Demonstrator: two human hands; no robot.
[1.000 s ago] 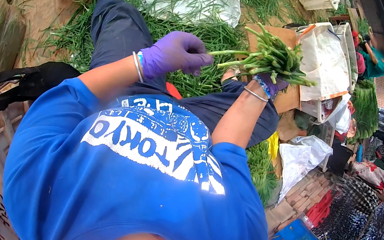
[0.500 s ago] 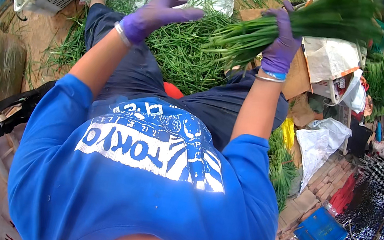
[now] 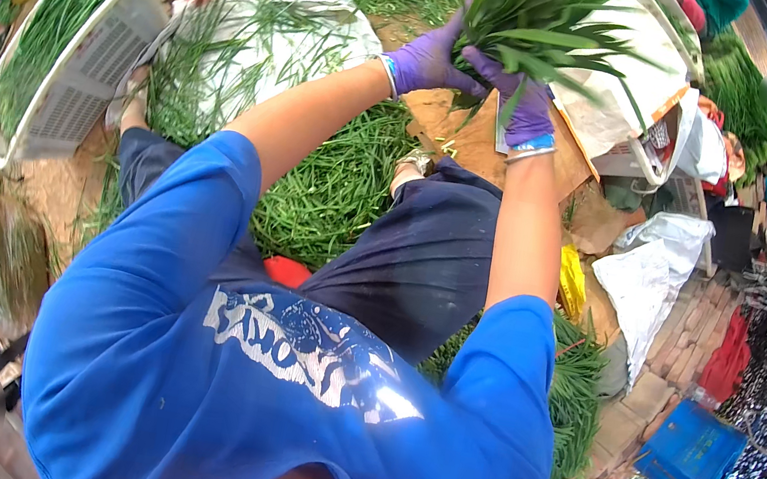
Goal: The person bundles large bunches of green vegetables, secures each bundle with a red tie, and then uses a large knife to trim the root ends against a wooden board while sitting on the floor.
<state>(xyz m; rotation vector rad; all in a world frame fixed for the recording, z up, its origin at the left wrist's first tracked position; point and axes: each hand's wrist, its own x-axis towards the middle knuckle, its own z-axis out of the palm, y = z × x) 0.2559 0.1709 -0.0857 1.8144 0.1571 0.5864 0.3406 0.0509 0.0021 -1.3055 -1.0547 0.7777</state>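
Purple gloves cover both of my hands, which are together at the far right of centre around a bunch of garlic chives (image 3: 541, 24). My left hand (image 3: 434, 57) closes on its left side, near the lower end. On the right side, my right hand (image 3: 521, 108) has its fingers wrapped around the same bunch. The flat green leaves fan out away from me and to the right. The lower stems are mostly hidden by the gloves. Between my legs lies a thick heap of loose green leaves (image 3: 325, 194).
A white crate of chives (image 3: 92, 69) stands tilted at the far left. Beyond the heap, a white sheet (image 3: 269, 43) lies strewn with leaves. To the right are a cloth-covered white basket (image 3: 629, 47), more chives (image 3: 747, 97), a white bag (image 3: 652, 274) and a blue box (image 3: 692, 456).
My left hand, open and apart before, has come right onto the bunch. The chives have swung from lying sideways to pointing away from me. My torso has turned rightward.
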